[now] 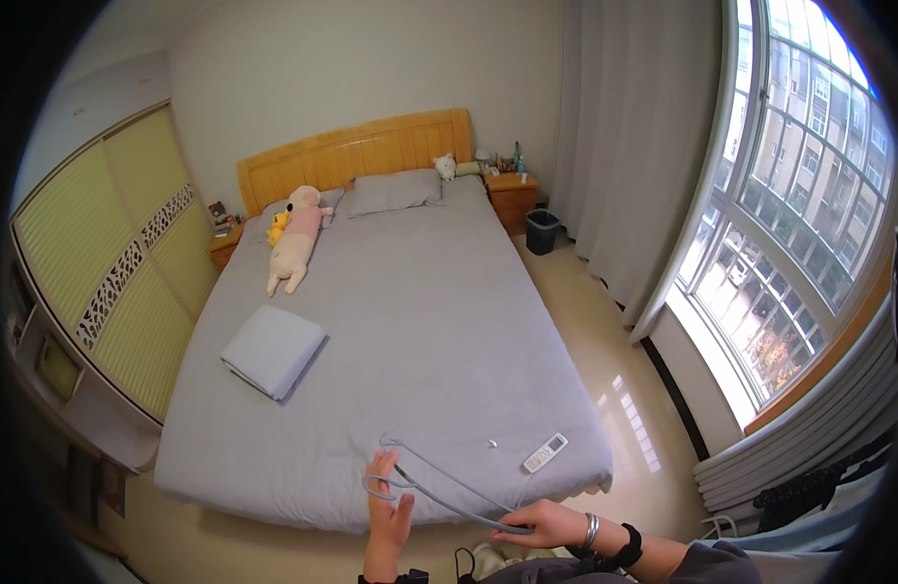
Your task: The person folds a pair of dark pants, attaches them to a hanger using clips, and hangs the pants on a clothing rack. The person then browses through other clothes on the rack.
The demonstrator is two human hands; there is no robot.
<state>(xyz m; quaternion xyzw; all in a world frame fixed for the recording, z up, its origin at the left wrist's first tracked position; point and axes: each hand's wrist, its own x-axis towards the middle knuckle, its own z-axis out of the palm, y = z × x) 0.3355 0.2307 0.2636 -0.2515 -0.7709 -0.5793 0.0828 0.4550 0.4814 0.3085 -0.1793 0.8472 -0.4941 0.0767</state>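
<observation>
A grey clothes hanger (451, 506) is held in front of me, above the near edge of the bed. My right hand (546, 526) is closed around one end of it, the fingers wrapped over the bar. At the hook end, my left hand (388, 511) is raised with its fingers stretched upward and the thumb apart. The hook curves across the left hand's fingers, touching or very close to them. On the bed just beyond the right hand lie a white remote control (546, 454) and a tiny white object (493, 444).
A folded pale blue cloth (274, 350) lies on the left of the grey-sheeted bed (429, 321). Farther back are a long plush toy (298, 238) and a pillow (396, 193). Hanging clothes (819, 506) stand at the lower right, below the window (799, 185). A dark bin (541, 234) stands by the nightstand.
</observation>
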